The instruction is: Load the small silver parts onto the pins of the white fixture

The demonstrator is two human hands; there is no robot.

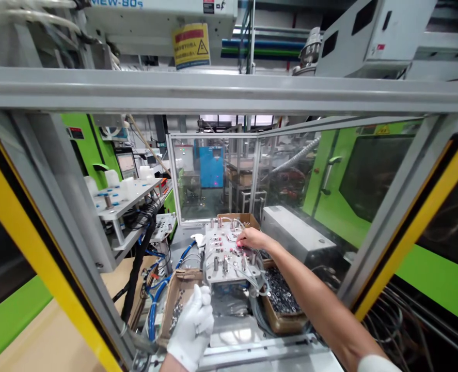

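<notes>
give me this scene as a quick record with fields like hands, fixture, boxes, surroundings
left hand: white glove, above the left cardboard box
right hand: bare, fingers at the metal fixture plate
left box contents: small parts, too small to identify
right cardboard box: many small dark parts
right of plate: pale grey housing
behind: clear panels, blue cabinet
held items: cannot tell

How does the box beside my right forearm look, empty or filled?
Not empty: dark parts cover what shows of the inside of the box. Their depth, I cannot tell.
</notes>
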